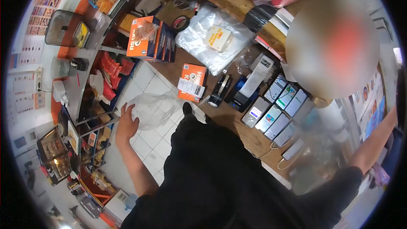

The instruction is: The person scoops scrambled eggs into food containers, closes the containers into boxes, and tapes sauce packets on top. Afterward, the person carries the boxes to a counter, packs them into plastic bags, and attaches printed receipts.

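My left hand (127, 122) reaches out over the tiled floor, its fingers spread apart. A thin clear plastic bag (154, 110) lies just beside its fingertips; whether they touch is unclear. On the brown counter (229, 121), the nearest item to that bag is an orange box (192, 80) with a white paper slip (190, 87) on it. My right arm stretches to the far right edge, where the hand is out of sight.
Stacked orange boxes (146, 40), clear plastic bags (216, 34), a small printer (243, 95) and several phones (268, 118) occupy the counter. A round blur covers part of the upper right. Shelves (91, 51) line the left side.
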Available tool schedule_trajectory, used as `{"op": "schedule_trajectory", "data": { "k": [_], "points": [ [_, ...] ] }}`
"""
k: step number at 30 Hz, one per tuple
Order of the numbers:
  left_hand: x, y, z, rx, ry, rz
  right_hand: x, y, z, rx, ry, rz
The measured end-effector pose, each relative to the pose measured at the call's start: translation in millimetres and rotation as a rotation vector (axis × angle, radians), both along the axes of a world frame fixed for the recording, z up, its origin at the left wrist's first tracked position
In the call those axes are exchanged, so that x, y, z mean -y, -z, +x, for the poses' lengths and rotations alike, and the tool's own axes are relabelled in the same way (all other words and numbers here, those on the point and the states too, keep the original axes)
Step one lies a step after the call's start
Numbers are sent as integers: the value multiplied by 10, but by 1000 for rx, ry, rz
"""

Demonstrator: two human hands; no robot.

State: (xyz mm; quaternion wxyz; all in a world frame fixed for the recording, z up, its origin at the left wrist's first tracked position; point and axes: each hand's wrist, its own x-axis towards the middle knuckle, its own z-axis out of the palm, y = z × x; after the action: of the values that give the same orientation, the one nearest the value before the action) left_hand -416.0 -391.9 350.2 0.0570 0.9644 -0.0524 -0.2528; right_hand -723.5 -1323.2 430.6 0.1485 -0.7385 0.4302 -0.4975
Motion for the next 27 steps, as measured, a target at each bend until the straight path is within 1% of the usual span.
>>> {"op": "schedule_trajectory", "data": {
  "k": [2,4,6,7,8,9,10,11,12,13,14,15,17,18,20,21,23,25,27],
  "points": [
    [-11,-30,49,-33,-60,-21,-929,-289,218,68,-26,-130],
    [-114,0,58,-25,-96,-23,-2150,-590,545,167,-161,-176],
    [-222,46,69,-22,-108,-22,-3380,-731,945,208,-395,-55],
    [-272,81,76,-17,-119,-27,-3930,-703,1146,208,-548,78],
    [-314,89,90,-11,-128,-29,-4452,-556,1386,153,-729,292],
    [-318,72,111,-12,-111,-21,-4896,-316,1653,33,-888,536],
    [-301,39,120,10,-75,-3,-5258,94,1996,-143,-1011,746],
    [-304,-14,124,28,-34,19,-5537,783,2317,-391,-1174,732],
    [-321,-70,150,6,-32,-19,-5878,1478,2491,-600,-1127,588],
    [-337,-125,177,-16,-30,-58,-6213,1933,2581,-838,-1013,655],
    [-397,-173,162,31,37,-80,-6438,2210,2688,-1032,-984,759],
    [-434,-203,171,80,106,-111,-6652,2412,2795,-1064,-896,873],
    [-547,-251,150,76,163,-106,-6962,2477,2955,-1216,-800,782],
    [-643,-239,137,64,152,-90,-7088,2562,3019,-1207,-770,812],
    [-696,-231,173,9,112,-62,-7214,2813,3181,-1156,-643,579],
    [-754,-226,207,-5,141,-76,-7276,2923,3253,-1161,-607,589],
    [-880,-156,284,-26,150,-104,-7317,3118,3446,-1061,-563,494],
    [-941,-81,402,2,189,-129,-7343,3175,3574,-1043,-502,481],
    [-951,-182,558,12,329,-296,-7352,3207,3632,-806,-413,732]
  ]
}}
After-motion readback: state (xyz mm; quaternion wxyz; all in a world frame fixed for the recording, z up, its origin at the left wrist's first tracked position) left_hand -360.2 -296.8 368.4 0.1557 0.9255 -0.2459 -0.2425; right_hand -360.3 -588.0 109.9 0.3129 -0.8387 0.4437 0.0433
